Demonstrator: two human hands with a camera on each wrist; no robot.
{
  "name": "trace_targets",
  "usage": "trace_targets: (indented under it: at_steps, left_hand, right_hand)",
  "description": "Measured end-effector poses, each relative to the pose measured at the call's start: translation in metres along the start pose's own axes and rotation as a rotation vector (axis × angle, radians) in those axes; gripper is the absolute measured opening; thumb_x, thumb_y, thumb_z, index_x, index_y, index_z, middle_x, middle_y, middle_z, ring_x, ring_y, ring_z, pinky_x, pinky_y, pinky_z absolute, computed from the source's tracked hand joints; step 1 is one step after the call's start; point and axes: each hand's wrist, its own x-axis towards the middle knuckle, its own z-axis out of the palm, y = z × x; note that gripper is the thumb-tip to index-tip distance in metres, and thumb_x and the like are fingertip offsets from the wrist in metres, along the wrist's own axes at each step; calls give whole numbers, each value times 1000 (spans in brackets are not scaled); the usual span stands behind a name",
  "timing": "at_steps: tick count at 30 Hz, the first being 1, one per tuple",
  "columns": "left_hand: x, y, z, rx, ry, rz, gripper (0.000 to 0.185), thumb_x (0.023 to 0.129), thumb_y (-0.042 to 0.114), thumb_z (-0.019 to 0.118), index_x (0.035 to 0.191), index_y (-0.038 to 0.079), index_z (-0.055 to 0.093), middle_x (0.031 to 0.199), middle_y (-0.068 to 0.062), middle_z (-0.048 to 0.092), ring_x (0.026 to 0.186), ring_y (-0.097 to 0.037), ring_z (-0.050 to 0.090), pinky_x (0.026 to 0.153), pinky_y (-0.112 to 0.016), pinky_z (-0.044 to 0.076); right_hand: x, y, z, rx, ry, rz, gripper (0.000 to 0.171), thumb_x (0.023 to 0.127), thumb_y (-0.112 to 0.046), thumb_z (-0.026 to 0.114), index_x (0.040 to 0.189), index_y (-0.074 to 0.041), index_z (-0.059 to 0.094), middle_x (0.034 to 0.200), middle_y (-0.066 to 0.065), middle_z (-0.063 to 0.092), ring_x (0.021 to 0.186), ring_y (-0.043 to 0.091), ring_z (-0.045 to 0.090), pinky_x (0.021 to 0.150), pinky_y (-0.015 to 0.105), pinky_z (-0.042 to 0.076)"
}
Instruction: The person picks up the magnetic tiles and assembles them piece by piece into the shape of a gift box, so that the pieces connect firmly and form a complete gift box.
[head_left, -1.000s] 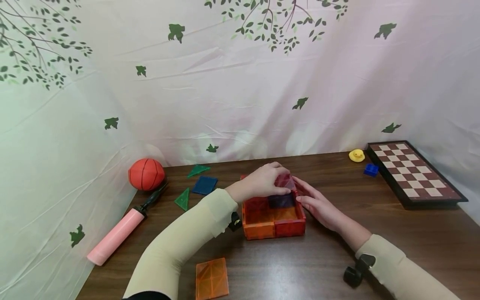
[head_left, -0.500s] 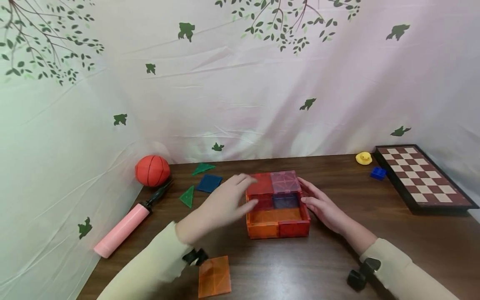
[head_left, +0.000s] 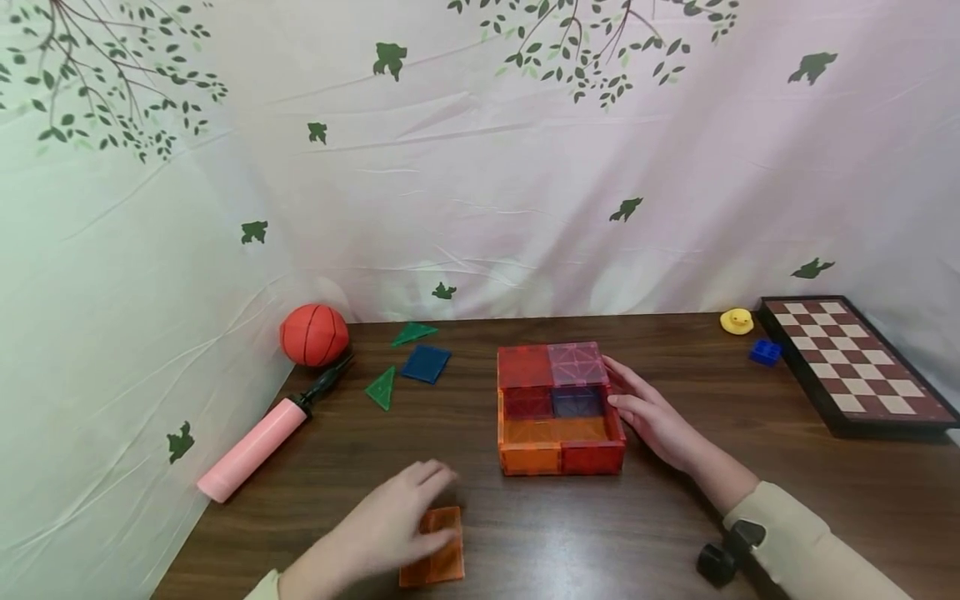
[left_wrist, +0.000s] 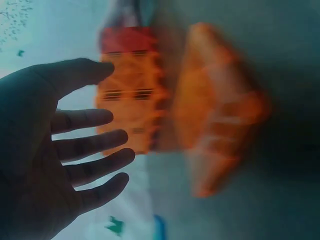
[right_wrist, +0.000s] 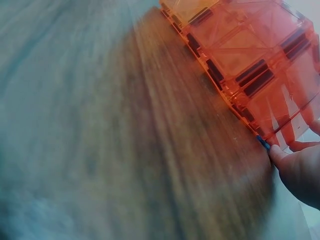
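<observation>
A shallow box of magnetic tiles (head_left: 558, 408) stands mid-table, with orange and red walls and red and pink tiles covering its far half. My right hand (head_left: 648, 412) rests with straight fingers against the box's right wall (right_wrist: 240, 65). My left hand (head_left: 390, 529) hovers with spread fingers over a loose orange square tile (head_left: 438, 550) near the front edge; the left wrist view shows that hand (left_wrist: 65, 150) open, beside the blurred orange tile (left_wrist: 217, 107).
A blue square tile (head_left: 426, 363) and two green triangles (head_left: 382, 387) lie at the back left. An orange ball (head_left: 314, 334) and pink pump (head_left: 258, 442) sit by the left curtain. A chessboard (head_left: 855, 362), yellow duck (head_left: 736, 321) and blue brick (head_left: 764, 352) are at right.
My left hand let go of the pink tile on the box's far side and drew back toward me, down to the loose orange tile. The right hand stayed at the box's wall.
</observation>
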Motion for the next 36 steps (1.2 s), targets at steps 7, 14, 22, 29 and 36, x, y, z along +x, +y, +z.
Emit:
trace_targets:
  at_steps: [7,14,22,29,36]
  left_hand:
    - [-29,-11,20,-73,-165,-133,60,83,57,79,128,19,65,126,4,57,110,-14,55,91,-36,53]
    - [-31,-14,25,-116,-169,-130,55,81,47,84,126,23,65,126,7,55,110,-11,51,91,-32,52]
    - [-18,-15,19,-211,-115,-107,53,83,42,82,127,20,62,124,5,53,104,-8,53,89,-31,52]
    - [14,-9,8,-171,179,49,51,81,27,83,127,20,61,130,5,54,111,-12,57,92,-37,53]
    - [63,1,-7,-93,377,217,54,82,26,83,132,16,65,139,-5,54,124,-19,53,96,-42,52]
  right_hand:
    - [-1,0,0,24,5,7,69,106,-18,47,165,-13,10,169,17,7,152,41,12,103,15,37]
    - [0,2,-1,29,7,10,69,106,-17,46,165,-13,11,169,17,7,152,40,11,102,15,38]
    - [-2,2,-4,31,14,11,69,106,-18,47,165,-13,12,169,16,8,152,39,12,102,14,38]
    - [-1,2,-4,25,7,6,69,106,-18,48,165,-14,13,169,16,9,152,40,14,102,16,38]
    - [-2,0,-4,35,11,5,69,106,-17,48,165,-13,12,169,16,9,152,40,13,102,16,39]
